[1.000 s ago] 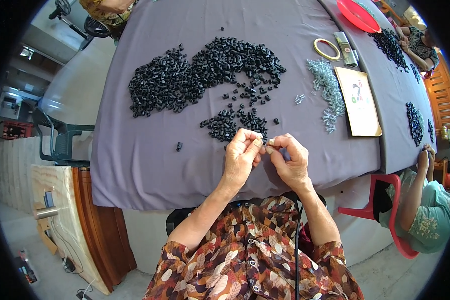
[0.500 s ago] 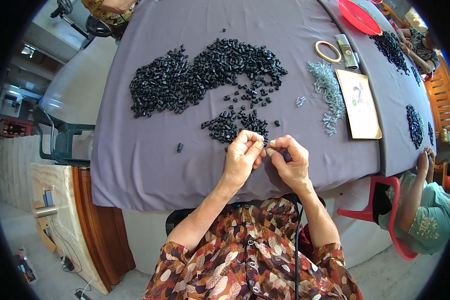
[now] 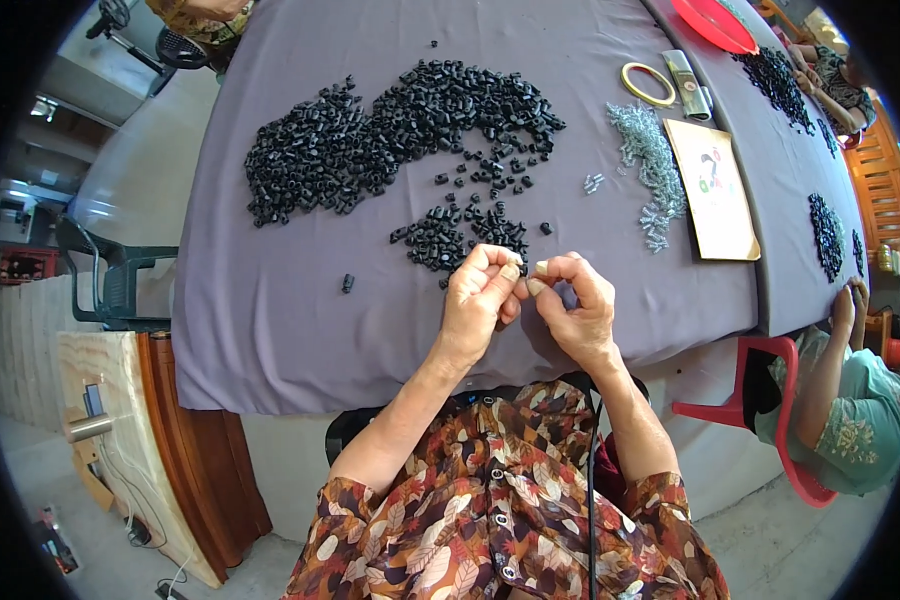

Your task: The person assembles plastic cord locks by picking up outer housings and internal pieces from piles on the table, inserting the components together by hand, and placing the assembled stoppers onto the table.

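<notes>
My left hand (image 3: 476,300) is closed, thumb and forefinger pinched together just in front of a small heap of black plastic parts (image 3: 435,243). Close beside it, my right hand (image 3: 577,308) also pinches with thumb and forefinger, the fingertips of both hands almost meeting. Whatever sits between the fingers is too small and covered to make out. Beyond lies a much bigger pile of the same short black parts (image 3: 315,155). One black part (image 3: 348,284) lies alone to the left. On the right is a pile of small clear or silvery springs (image 3: 650,165), with a few springs (image 3: 594,183) apart from it.
A cardboard sheet (image 3: 713,190), a tape roll (image 3: 648,84) and a rolled packet (image 3: 687,85) lie right of the springs. A red basin (image 3: 715,25) stands far right. Other people sit around the table, one in a green top (image 3: 855,410). A green chair (image 3: 120,275) stands left.
The view has shifted slightly, so the table's contents appear a little higher and further left. Both hands keep their pinch close together in front of the small heap.
</notes>
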Motion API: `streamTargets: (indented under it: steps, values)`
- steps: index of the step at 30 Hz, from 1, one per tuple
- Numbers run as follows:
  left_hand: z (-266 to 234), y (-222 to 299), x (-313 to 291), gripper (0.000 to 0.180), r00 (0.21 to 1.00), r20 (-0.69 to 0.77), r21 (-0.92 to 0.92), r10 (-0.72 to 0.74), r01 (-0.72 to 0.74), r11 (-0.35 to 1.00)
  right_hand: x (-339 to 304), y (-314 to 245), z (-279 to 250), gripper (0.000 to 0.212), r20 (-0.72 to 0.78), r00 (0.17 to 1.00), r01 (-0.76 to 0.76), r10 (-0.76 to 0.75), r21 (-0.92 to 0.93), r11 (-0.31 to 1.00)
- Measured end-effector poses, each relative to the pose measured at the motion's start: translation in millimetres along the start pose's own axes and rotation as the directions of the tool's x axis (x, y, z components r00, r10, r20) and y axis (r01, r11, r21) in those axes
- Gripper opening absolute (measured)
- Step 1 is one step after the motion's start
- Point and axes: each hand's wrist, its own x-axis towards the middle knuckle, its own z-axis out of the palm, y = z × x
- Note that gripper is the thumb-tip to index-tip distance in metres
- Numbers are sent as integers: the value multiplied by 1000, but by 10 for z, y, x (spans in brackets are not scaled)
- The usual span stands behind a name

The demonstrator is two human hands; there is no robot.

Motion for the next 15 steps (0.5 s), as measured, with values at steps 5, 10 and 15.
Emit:
streamTargets:
  steps: [5,10,15]
  values:
    - [-35,-42,18,6,999,43,-10,-4,4,1000,-12,24,-15,17,1,1000,7,-7,17,1000]
    - [-40,-50,20,6,998,61,-27,4,-2,1000,-14,14,-22,17,-2,1000,-17,17,12,1000]
    - [-35,-51,32,7,996,87,8,10,-10,1000,-37,70,-17,17,-22,998,-60,62,70,996]
